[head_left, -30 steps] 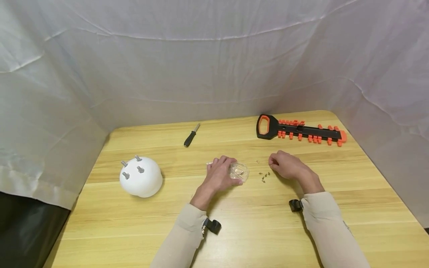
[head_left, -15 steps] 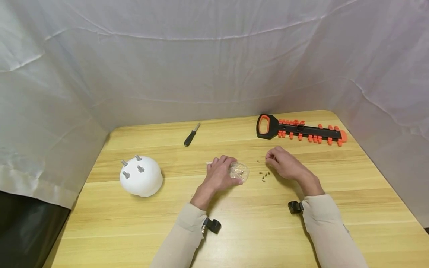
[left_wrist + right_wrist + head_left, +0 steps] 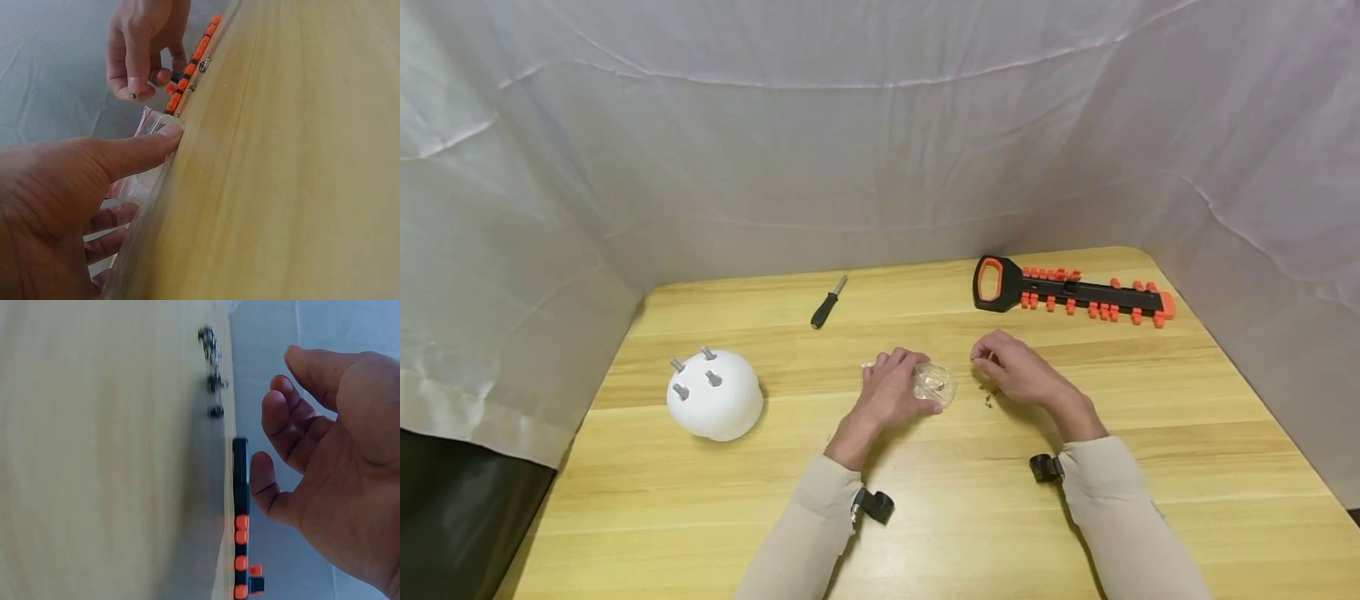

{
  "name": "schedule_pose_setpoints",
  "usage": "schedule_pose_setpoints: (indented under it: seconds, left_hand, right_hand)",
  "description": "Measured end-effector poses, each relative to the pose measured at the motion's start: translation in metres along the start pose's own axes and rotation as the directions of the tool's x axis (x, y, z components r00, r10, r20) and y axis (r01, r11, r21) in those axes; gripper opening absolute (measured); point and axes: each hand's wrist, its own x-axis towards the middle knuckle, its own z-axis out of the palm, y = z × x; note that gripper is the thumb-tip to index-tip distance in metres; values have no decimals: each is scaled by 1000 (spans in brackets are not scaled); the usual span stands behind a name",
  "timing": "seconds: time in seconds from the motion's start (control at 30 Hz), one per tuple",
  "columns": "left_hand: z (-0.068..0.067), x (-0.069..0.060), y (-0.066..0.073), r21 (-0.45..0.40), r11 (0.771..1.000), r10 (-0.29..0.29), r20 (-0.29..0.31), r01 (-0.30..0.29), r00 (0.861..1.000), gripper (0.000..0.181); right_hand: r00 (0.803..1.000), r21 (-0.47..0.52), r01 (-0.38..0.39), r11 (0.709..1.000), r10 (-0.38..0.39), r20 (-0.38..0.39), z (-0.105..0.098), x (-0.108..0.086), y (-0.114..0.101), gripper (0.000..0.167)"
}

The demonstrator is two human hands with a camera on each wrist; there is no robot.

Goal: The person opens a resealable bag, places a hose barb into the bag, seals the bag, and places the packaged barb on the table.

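Observation:
My left hand (image 3: 891,387) grips a small clear plastic bag (image 3: 936,385), its thumb on one side and fingers on the other. A few small metal pieces show inside the bag. In the left wrist view the bag (image 3: 148,122) has a red strip along one edge. Just right of the bag, my right hand (image 3: 1015,367) is raised over the table. It pinches a small metal piece (image 3: 132,95) between thumb and fingertips. Several loose small metal pieces (image 3: 988,401) lie beneath that hand, which partly hides them; the right wrist view shows more of these pieces (image 3: 214,381).
A black-handled screwdriver (image 3: 825,310) lies at the back of the wooden table (image 3: 970,508). Behind my right hand is a black rack (image 3: 1097,294) with orange clips. A white rounded object (image 3: 718,404) with several grey pegs stands at left. Grey cloth (image 3: 880,167) hangs behind.
My right hand has moved left toward the bag and now covers some of the loose pieces. The left hand and the bag have stayed put.

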Motion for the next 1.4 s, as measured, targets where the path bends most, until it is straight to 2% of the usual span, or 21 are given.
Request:
schedule_pose_setpoints:
  seconds: [0.2, 0.4, 0.53, 0.7, 0.97, 1.4]
  left_hand:
    - [0, 0, 0, 5, 1000, 6, 0, -6, 1000, 79]
    - [0, 1, 0, 18, 1000, 7, 1, -7, 1000, 79]
    - [1, 1, 0, 22, 1000, 7, 4, -7, 1000, 80]
    - [2, 1, 0, 21, 1000, 10, 3, -10, 1000, 81]
    - [3, 0, 0, 16, 1000, 12, 6, -12, 1000, 80]
    - [2, 1, -1, 8, 1000, 11, -1, -11, 1000, 80]
  right_hand:
    - [998, -84, 44, 995, -39, 51, 10, 5, -11, 10]
    - [993, -202, 81, 976, -61, 102, 19, 9, -22, 8]
    - [989, -234, 94, 968, -63, 137, 23, 10, -26, 7]
    - [987, -226, 87, 970, -53, 150, 26, 11, -29, 6]
    - [993, -191, 77, 979, -57, 106, 21, 6, -21, 6]
    - [1000, -128, -23, 991, 22, -12, 5, 5, -8, 20]
